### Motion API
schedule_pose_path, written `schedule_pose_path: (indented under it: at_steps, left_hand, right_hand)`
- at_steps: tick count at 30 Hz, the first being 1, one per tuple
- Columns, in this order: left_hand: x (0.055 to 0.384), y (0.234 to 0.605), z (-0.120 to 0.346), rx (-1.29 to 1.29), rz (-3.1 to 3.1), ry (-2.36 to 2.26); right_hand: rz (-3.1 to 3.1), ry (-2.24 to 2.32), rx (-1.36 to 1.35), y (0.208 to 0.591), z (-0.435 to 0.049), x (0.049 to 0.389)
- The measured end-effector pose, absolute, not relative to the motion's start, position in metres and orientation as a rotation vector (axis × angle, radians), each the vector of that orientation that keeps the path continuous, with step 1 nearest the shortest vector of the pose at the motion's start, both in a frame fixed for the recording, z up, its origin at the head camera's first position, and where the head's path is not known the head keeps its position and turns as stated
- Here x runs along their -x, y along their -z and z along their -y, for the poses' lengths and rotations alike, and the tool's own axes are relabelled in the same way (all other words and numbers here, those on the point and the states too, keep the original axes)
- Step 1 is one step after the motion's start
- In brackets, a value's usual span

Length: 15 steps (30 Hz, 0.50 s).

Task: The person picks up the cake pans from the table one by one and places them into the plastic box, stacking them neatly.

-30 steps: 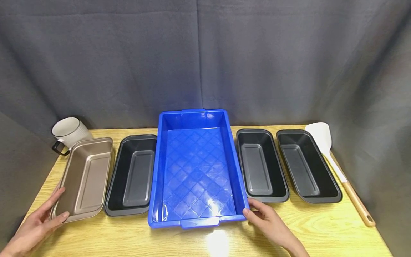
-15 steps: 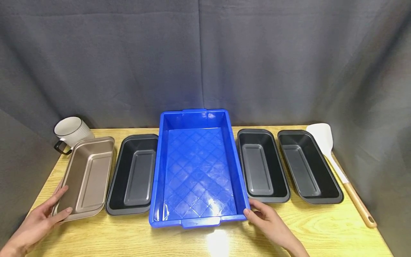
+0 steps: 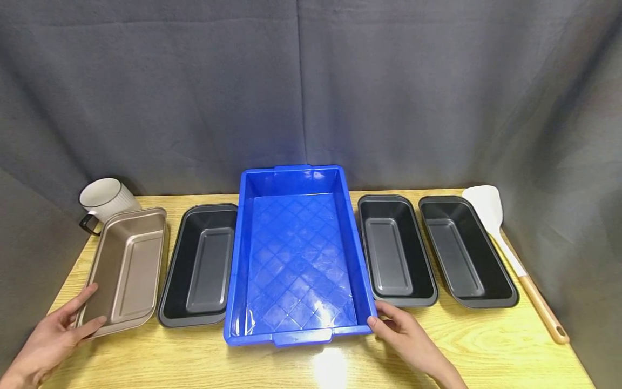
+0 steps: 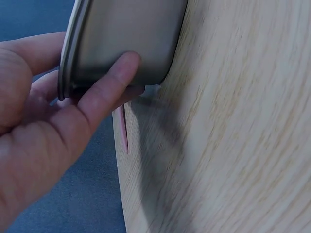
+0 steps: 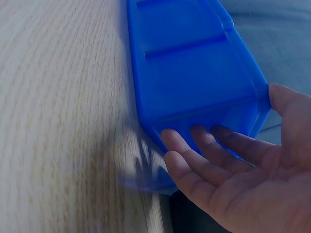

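At the left, my left hand [image 3: 58,337] grips the near left corner of a gold loaf pan [image 3: 138,275], its thumb over the near rim and fingers along the left side. In the left wrist view, the pan [image 4: 131,29] stands on the wood with fingers against its outer wall. My right hand [image 3: 405,337] holds the near right corner of a large blue tray [image 3: 303,337]. The right wrist view has the thumb touching the rim of the tray [image 5: 194,73] and the fingers half bent at its outer wall. Nothing lies in the pan or tray.
A black loaf pan [image 3: 211,270] sits between the gold pan and the tray. Two more, a black pan [image 3: 389,259] and another black pan [image 3: 454,259], stand right. A white mug [image 3: 107,197] is behind the gold pan, a white spatula [image 3: 515,265] at the far right.
The gold loaf pan has shifted slightly left, away from the black pan beside it, with my left hand on its corner. My right hand and the blue tray have stayed put.
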<state>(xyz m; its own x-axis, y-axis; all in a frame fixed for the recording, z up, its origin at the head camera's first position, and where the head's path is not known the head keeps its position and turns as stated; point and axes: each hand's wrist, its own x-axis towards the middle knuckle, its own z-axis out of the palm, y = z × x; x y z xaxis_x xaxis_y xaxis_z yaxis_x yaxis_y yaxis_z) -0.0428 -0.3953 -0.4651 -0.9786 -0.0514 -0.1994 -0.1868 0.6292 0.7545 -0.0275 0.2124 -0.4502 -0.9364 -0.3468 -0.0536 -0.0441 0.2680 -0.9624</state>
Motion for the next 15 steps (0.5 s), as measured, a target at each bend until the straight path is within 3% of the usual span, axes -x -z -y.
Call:
schedule_pose_path:
  at_steps: [15]
  left_hand:
    - [0.0364, 0.4638, 0.3999, 0.244, -2.674, -1.302]
  right_hand:
    - [-2.283, 1.724, 0.363, 0.4506, -0.2124, 0.0277]
